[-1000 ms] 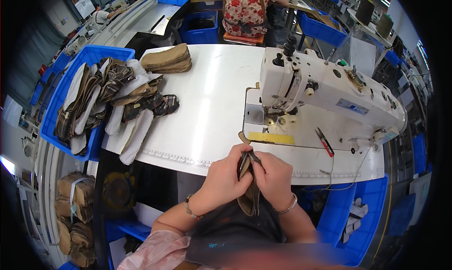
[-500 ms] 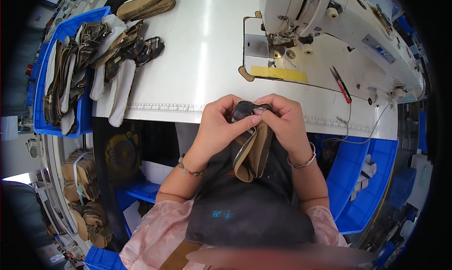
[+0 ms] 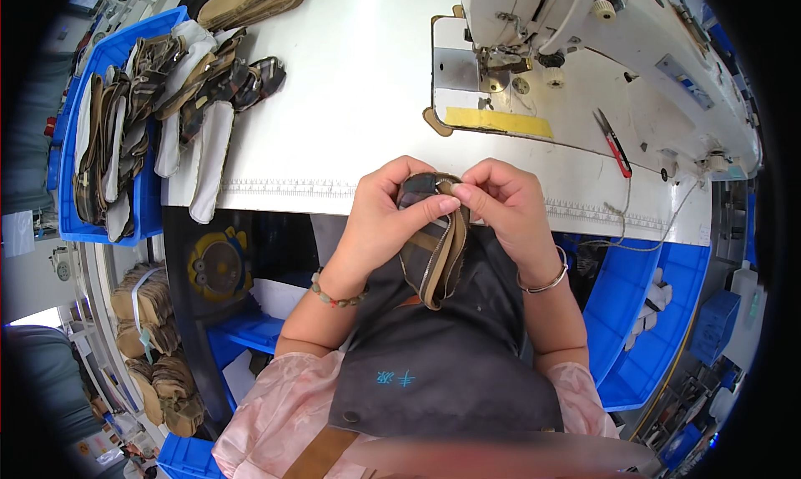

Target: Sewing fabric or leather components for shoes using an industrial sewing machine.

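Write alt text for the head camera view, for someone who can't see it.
Two bare hands, left hand and right hand, pinch a dark and tan fabric shoe piece together at the near edge of a white worktable. A white sewing machine stands behind them, and a blue plastic bin of similar fabric pieces sits to the left.

A white desk stretches out in front of me, a printed ruler strip running along its near edge. On its right side stands my white sewing machine, with a yellow strip on its bed and red-handled snips lying beside it. At my left a blue bin hangs off the desk's end, full of stacked shoe pieces, and more pieces spill onto the desk. Below, blue crates sit at my right, and bundled tan soles pile on the floor at my left. Bright, even light falls over everything.
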The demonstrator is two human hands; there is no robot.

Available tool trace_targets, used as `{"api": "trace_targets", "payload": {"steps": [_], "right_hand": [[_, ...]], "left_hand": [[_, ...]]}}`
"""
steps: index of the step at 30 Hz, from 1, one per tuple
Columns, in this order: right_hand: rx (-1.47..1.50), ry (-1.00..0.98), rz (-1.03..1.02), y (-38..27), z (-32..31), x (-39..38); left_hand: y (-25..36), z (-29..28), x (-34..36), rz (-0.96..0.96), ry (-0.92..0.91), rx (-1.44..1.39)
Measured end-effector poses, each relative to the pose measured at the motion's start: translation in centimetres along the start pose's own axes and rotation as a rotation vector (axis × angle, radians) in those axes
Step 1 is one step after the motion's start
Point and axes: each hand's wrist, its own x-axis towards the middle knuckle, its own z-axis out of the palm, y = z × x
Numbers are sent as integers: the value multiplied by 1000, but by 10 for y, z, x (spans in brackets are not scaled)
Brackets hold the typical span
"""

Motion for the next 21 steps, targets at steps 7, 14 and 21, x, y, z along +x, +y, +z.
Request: {"api": "trace_targets", "payload": {"steps": [7, 14, 21], "right_hand": [[-25, 11, 5, -9, -3, 0], [113, -42, 61, -15, -4, 0], [113, -47, 96, -11, -6, 4]], "left_hand": [[-2, -8, 1, -56, -8, -254], [3, -4, 2, -103, 20, -207], [1, -5, 1, -89, -4, -151]]}}
